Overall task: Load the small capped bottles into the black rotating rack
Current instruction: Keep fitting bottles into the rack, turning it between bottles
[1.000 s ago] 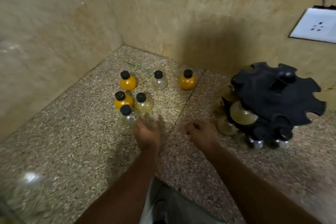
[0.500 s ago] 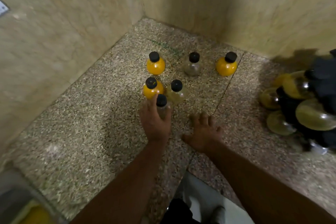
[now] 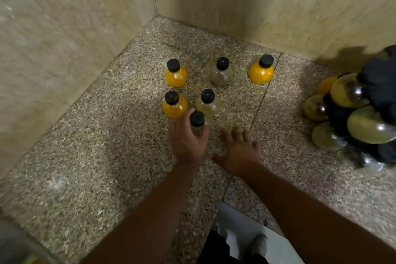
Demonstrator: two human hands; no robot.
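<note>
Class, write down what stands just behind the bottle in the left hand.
An orange bottle and a pale yellow bottle stand behind it. The left hand covers the base of the held bottle.

The stone counter (image 3: pixel 107 167) bears capped bottles (image 3: pixel 261 70) (all upright) — and the black rack (image 3: pixel 381 83).

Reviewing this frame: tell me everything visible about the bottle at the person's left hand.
The bottle is small, with a clear, glassy-looking body and round black cap, upright. The left hand grips its body, hiding most of it; contents and base are unseen. It is nearest of six loose bottles on the speckled counter, just before an orange bottle and a pale yellowish bottle.
</note>
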